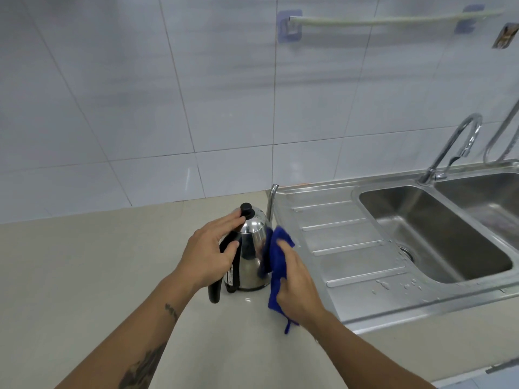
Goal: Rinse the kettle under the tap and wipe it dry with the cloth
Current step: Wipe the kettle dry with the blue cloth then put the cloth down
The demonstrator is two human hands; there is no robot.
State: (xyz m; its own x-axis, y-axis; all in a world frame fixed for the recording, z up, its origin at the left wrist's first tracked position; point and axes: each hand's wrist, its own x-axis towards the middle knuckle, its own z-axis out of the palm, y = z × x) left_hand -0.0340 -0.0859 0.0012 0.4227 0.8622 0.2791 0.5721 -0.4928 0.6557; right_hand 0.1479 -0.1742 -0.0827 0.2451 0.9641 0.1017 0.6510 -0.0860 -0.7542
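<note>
My left hand (210, 248) holds the kettle (250, 259), fingers laid over its lid (254, 223) beside the black knob (246, 210), thumb curled against the top of the handle (214, 293). My right hand (297, 282) grips the blue cloth (276, 248), bunched and pressed to the kettle's right side. The kettle stands upright on the counter (112, 262), just beside the drainboard (351, 240), which is dotted with water drops (383, 284).

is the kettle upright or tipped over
Upright: the kettle stands on its base on the counter, lid knob on top, left hand holding its top, right hand holding the cloth beside it.
</note>
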